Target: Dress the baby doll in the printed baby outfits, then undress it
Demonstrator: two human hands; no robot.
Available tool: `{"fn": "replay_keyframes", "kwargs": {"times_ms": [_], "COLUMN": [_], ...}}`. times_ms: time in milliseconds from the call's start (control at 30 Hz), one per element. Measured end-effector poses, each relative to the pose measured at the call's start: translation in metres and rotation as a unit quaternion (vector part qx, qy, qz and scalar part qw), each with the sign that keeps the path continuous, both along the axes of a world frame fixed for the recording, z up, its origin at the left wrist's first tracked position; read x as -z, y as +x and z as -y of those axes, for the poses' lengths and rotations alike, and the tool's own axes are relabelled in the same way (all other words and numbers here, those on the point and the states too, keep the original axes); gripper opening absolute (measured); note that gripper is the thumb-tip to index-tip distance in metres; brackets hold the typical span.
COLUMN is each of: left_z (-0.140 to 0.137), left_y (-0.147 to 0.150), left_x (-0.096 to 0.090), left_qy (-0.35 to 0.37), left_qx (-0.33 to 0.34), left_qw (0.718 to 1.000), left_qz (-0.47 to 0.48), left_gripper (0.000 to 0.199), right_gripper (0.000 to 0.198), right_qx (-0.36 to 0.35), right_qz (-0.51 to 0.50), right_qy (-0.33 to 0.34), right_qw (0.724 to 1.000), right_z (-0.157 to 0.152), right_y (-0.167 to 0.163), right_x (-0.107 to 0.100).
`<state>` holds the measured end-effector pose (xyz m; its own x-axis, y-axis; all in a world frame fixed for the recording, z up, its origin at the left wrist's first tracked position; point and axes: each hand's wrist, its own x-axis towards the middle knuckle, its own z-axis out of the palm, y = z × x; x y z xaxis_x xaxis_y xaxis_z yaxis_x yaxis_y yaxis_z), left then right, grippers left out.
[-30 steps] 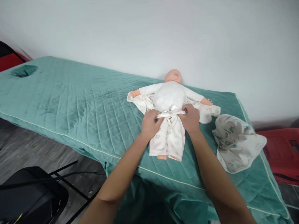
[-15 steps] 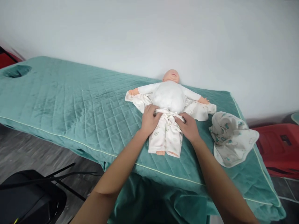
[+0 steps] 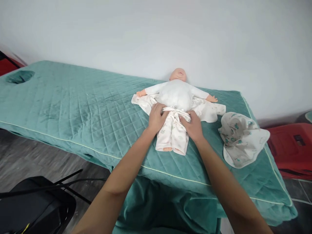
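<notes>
A baby doll (image 3: pixel 175 94) with a white cloth body lies on its back, head toward the wall and arms spread. White printed baby pants (image 3: pixel 172 138) cover its legs, the feet just showing at the cuffs. My left hand (image 3: pixel 156 118) grips the waistband at the doll's hip on the left, fingers curled over the edge. On the other side my right hand (image 3: pixel 193 125) pinches the waistband, thumb pointing inward. Under the doll's arms and back a printed baby shirt (image 3: pixel 208 110) is spread out, its middle hidden by the body.
The doll rests on a massage table with a green quilted cover (image 3: pixel 97 113). A crumpled white printed cloth (image 3: pixel 243 139) lies near the right end. Red plastic furniture (image 3: pixel 291 148) stands beyond that end. At the lower left is a black object (image 3: pixel 36 204) with thin bars. A wall (image 3: pixel 156 35) runs behind.
My right hand has shifted slightly inward along the waistband, its thumb now on the front of the pants. My left hand keeps its grip. The camera view has tilted a little.
</notes>
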<state>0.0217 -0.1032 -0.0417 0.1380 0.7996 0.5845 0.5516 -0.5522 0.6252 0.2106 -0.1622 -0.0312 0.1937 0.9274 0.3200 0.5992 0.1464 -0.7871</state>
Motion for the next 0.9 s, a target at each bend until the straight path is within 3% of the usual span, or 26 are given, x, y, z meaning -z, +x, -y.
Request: {"fn": "replay_keyframes", "kwargs": {"times_ms": [333,500,633,767,900], "left_z": [0.041,0.045,0.038,0.035,0.040], "left_y": [-0.011,-0.011,-0.010,-0.010,-0.012], "left_x": [0.001,0.005,0.005,0.003,-0.001], "left_qy": [-0.042,-0.072,-0.061,-0.059,-0.067], "left_qx": [-0.035,-0.029,-0.010,-0.001,0.024], "left_qw": [0.998,0.997,0.998,0.998,0.997], "left_qz": [0.004,0.002,0.013,0.025,0.028], "left_gripper": [0.002,0.005,0.011,0.004,0.009], "right_gripper": [0.022,0.022,0.027,0.032,0.029], "right_qx": [0.012,-0.008,-0.024,-0.068,-0.056], "right_qz": [0.078,0.108,0.119,0.102,0.075], "right_qy": [0.022,0.035,0.026,-0.019,-0.030], "right_qw": [0.997,0.993,0.992,0.992,0.995], "right_z": [-0.004,-0.009,0.008,0.037,0.042], "right_y": [0.003,0.006,0.001,-0.008,-0.010], "right_x": [0.007,0.003,-0.007,-0.013,-0.010]}}
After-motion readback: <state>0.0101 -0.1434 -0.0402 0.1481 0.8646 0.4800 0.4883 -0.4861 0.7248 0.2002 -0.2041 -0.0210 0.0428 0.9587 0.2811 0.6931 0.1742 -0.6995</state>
